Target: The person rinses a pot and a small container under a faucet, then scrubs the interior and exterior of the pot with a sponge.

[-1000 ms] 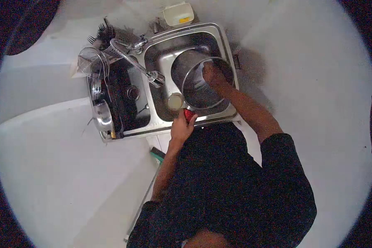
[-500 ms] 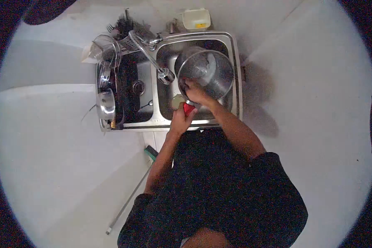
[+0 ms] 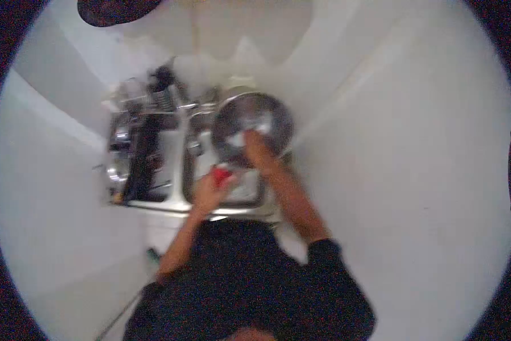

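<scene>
A large round metal pot [image 3: 274, 116] is raised over the right basin, its open inside toward the camera. Its red handle [image 3: 221, 177] is in my left hand [image 3: 209, 192], whose fingers are wrapped round it. Inside the pot, my right hand [image 3: 254, 143] is pressed to the inner surface near the middle. Something whitish shows beside its fingers, too blurred to name. The faucet head [image 3: 195, 148] hangs left of the pot.
The sink's left basin [image 3: 167, 153] has a dark rack and metal dishes along its left side. A utensil holder [image 3: 163, 98] stands behind it. A pale container [image 3: 239, 83] is behind the pot. A green-headed stick [image 3: 154, 256] leans at lower left.
The view has shifted and blurred. The pot has been lifted and tipped toward the camera. My right hand has moved from the pot's rim near the handle to the middle of its inside.
</scene>
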`<state>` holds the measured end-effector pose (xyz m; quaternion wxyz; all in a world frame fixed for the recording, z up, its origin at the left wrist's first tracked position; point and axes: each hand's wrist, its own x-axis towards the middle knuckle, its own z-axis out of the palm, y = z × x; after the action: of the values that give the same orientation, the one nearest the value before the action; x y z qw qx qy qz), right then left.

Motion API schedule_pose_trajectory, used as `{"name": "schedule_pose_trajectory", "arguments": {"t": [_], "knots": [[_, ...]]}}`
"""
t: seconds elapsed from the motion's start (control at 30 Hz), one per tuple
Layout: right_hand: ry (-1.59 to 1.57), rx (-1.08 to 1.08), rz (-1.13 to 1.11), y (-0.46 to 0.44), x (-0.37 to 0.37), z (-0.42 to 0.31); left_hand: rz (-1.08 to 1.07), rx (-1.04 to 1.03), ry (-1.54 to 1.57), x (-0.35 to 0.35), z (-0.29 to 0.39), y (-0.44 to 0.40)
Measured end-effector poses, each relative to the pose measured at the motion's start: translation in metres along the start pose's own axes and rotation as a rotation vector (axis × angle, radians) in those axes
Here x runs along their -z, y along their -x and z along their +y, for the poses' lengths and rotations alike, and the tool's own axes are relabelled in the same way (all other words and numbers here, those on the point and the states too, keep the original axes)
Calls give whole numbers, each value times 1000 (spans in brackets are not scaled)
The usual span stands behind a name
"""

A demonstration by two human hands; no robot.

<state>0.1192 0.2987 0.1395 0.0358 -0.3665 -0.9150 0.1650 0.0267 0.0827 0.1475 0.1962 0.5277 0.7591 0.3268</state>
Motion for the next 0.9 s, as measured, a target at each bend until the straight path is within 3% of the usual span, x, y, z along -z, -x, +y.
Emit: {"name": "schedule_pose_trajectory", "arguments": {"t": [0.03,0.1,0.13,0.17,0.27,0.33,0.37,0.43,0.53,0.7,0.8,0.9], "knots": [[-34,31,-9,-8,-3,-8,53,19,298,-6,-12,1],[-45,113,-58,-19,-2,-29,63,67,243,47,33,6],[-36,185,-87,-22,8,-48,179,-49,237,60,43,6],[-29,257,-115,-24,19,-67,123,67,292,65,37,6],[-373,381,-17,9,95,-130,193,43,248,91,39,13],[-198,423,-25,12,108,-123,223,53,277,99,40,10],[35,350,-64,2,97,-111,246,25,289,99,35,11],[118,117,-51,-1,121,-117,207,8,305,112,41,14],[298,121,436,-19,109,-106,185,-21,292,118,39,22],[38,-25,386,-50,127,-106,123,-35,291,127,41,23],[-126,11,444,-60,138,-111,138,-64,349,130,44,23],[-437,-221,590,-70,146,-157,132,-74,344,140,46,27]]}}
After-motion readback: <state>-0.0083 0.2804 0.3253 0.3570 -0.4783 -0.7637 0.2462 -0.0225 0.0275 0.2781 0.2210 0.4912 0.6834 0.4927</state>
